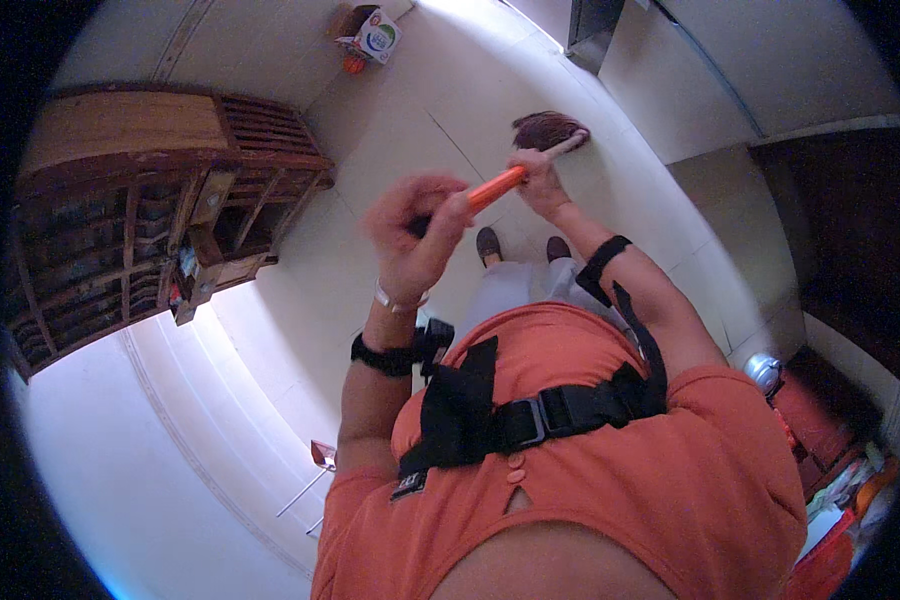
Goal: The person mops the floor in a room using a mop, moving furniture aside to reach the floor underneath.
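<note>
Both hands are on the orange handle [497, 189] of a long-handled broom or mop; which of the two cannot be told. My left hand [424, 232], partly blurred, is wrapped around the upper end, where a dark tip shows between the fingers. Farther down the shaft, my right hand [538, 184] grips near the orange part's lower end. Beyond it a pale section of the shaft runs to the dark reddish-brown fibrous head [544, 131], which appears to rest on the tiled floor [420, 127] ahead of my shoes [487, 244].
Dark wooden furniture [150, 157] with slatted parts stands along the left. A printed carton [379, 36] with an orange ball [353, 64] beside it is at the far wall. At right are a pale cabinet-like surface [682, 82], a shiny metal object [763, 373] and red furniture [810, 416].
</note>
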`<state>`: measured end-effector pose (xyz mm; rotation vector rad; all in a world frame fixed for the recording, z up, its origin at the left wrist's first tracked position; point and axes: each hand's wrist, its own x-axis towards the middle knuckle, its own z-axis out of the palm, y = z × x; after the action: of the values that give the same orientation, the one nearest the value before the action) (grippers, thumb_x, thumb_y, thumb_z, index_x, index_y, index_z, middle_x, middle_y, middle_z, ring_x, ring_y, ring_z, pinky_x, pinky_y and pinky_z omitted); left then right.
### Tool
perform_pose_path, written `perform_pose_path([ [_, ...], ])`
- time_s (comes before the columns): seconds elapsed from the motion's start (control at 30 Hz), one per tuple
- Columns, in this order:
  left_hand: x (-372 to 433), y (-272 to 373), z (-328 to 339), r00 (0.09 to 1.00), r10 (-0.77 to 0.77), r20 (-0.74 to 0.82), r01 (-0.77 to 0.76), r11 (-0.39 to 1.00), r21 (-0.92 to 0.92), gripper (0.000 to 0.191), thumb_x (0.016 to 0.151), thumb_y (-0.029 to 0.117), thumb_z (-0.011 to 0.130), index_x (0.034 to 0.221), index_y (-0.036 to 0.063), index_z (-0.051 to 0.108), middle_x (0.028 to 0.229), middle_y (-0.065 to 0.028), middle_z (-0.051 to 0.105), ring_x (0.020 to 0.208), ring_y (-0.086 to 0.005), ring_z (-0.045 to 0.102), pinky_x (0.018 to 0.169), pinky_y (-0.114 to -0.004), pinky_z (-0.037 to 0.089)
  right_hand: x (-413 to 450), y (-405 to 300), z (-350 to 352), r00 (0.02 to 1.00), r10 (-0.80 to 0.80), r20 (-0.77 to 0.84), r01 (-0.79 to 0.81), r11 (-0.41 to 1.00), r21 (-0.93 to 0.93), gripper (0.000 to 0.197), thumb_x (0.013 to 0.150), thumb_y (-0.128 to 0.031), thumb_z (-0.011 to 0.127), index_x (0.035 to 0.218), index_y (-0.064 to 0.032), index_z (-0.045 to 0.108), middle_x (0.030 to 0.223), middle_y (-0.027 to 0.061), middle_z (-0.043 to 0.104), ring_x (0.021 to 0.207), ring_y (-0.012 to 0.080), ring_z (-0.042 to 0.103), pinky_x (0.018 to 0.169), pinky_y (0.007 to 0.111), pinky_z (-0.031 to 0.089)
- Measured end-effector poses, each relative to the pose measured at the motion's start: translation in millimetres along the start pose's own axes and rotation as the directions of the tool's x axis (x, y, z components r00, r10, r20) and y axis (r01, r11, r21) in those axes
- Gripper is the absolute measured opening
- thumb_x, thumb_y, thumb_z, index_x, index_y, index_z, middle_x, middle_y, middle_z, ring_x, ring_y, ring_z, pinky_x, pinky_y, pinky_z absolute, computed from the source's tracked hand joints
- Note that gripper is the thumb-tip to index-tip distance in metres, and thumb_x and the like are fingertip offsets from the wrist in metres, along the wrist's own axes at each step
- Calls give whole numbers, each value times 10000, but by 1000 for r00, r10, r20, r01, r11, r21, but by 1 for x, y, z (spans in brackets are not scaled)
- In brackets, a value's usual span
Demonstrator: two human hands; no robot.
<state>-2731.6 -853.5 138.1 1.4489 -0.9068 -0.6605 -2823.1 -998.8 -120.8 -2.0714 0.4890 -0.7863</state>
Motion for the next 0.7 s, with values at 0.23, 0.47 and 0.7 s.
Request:
perform_pose_path([
  [0.23, 22, -12, 18, 913, -18, 407, 38, 998, -41, 202, 860, 138, 682, 999, 3, 623, 629, -11, 613, 502, -23, 492, 432, -177, 356, -47, 0, -40, 941, 151, -303, -211, 962, -175, 171, 708, 22, 584, 858, -59, 569, 822, 144, 590, 828, 367, 571, 764, 442, 444],
  [0.47, 8, -5, -20, 905, -218, 365, 233, 972, 4, 144, 876, 130, 664, 968, 24, 632, 596, 33, 558, 514, -12, 462, 454, -174, 327, -59, -22, -14, 976, 179, -125, -213, 911, -354, 218, 685, 47, 574, 881, -48, 557, 863, 149, 593, 872, 369, 564, 792, 470, 441],
  [0.7, -3, 67, -116, 959, -157, 235, 104, 969, 225, 194, 861, 134, 641, 1019, 22, 639, 632, 4, 595, 525, -40, 513, 450, -185, 374, -7, -80, 56, 983, 113, 142, -102, 991, -82, 173, 707, 9, 606, 864, -49, 560, 834, 156, 587, 863, 380, 563, 776, 451, 437],
])
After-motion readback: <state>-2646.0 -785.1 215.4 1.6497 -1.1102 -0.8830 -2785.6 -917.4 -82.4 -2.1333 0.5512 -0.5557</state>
